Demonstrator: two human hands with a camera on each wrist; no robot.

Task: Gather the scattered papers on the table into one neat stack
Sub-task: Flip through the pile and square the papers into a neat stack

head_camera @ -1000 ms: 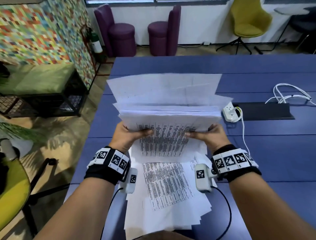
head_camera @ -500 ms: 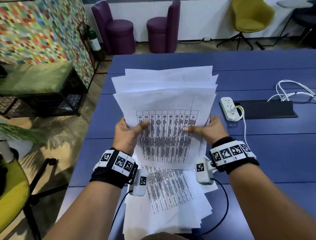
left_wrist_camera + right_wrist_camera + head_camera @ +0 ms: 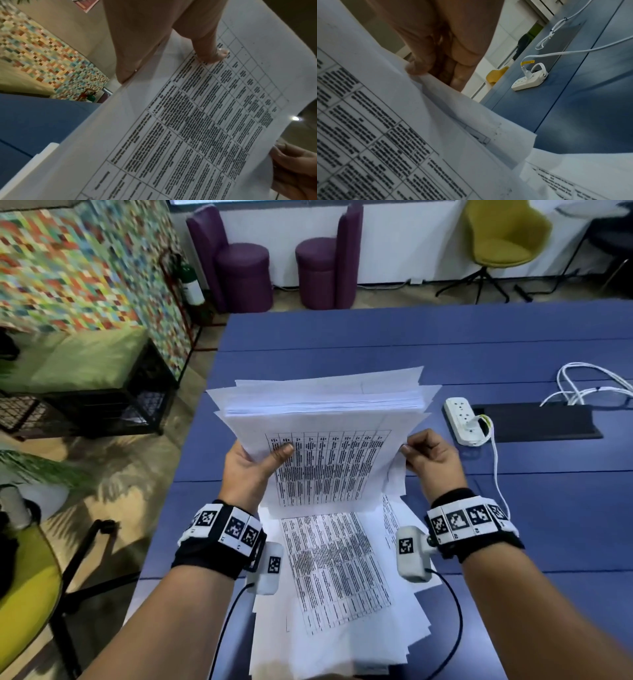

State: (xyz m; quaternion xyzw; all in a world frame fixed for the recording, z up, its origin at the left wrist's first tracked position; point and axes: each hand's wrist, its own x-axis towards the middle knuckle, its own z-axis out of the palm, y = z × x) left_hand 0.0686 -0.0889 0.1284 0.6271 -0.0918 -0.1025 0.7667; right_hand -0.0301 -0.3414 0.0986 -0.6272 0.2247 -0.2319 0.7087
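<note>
1. We hold most of the sheets as one raised bundle above the blue table, its edges fanned and uneven, so the squaring is not done
2. A loose spread of papers lies flat on the table under our wrists and remains to be added, we judge
3. The bundle's long axis runs away from us, far edge tilted up
4. Our left hand grips the left edge, thumb on the printed face
5. Our right hand pinches the right edge
</note>
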